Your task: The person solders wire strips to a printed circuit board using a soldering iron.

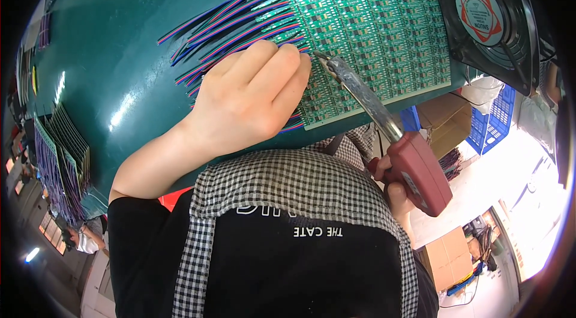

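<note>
A large panel of green circuit boards lies on the green work surface, with red, blue and black wires fanning out leftward from its left edge. My left hand is closed over that edge, among the lower wires. Its fingertips are turned down, so what they pinch is hidden. In my right hand is a dark red soldering gun, gripped by its handle and partly behind it. The gun's metal barrel slants up and left. Its tip is at the panel, just right of my left fingers.
A black fan stands at the panel's right end. Wired boards are stacked at the left edge of the green table. Beyond the near side are a blue plastic crate and cardboard boxes.
</note>
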Demonstrator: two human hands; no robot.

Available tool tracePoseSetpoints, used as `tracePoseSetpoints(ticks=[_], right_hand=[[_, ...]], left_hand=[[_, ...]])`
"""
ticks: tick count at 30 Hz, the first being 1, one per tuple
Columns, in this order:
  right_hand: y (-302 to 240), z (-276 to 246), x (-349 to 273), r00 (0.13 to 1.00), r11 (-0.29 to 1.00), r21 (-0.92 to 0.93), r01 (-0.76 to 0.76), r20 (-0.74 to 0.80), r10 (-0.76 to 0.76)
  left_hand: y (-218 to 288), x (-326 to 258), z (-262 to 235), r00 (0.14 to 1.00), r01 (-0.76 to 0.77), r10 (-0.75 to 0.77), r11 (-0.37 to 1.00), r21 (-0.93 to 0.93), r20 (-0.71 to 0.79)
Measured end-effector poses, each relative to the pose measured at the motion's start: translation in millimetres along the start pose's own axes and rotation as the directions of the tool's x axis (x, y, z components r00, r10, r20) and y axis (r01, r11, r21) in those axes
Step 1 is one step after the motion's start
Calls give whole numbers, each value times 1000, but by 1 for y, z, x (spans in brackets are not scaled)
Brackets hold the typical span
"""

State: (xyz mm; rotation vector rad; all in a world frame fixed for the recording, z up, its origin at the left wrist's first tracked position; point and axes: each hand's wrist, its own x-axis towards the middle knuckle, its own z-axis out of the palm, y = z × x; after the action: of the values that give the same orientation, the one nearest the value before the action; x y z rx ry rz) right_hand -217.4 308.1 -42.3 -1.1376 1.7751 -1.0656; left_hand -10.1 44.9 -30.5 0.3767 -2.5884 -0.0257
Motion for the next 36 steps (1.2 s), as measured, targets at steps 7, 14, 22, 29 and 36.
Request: tracePoseSetpoints(ticks=[7,14,22,29,36], right_hand=[[6,1,-5,999,991,-129,33,13,-31],[3,0,-10,1000,995,-102,8,-8,-9],[6,2,-17,998,995,-97,-17,-60,11],[7,3,-16,998,999,-31,-14,-60,12],[4,1,-15,998,993,-110,48,-33,-52]], left_hand=[[0,1,-2,1000,-1,2,1000,-10,9],[2,2,-3,1000,-13,12,1000,8,12],[3,1,-3,1000,-22,22,999,26,12],[5,1,-1,1000,-17,17,998,52,2],[5,1,-3,1000,-17,16,999,39,26]])
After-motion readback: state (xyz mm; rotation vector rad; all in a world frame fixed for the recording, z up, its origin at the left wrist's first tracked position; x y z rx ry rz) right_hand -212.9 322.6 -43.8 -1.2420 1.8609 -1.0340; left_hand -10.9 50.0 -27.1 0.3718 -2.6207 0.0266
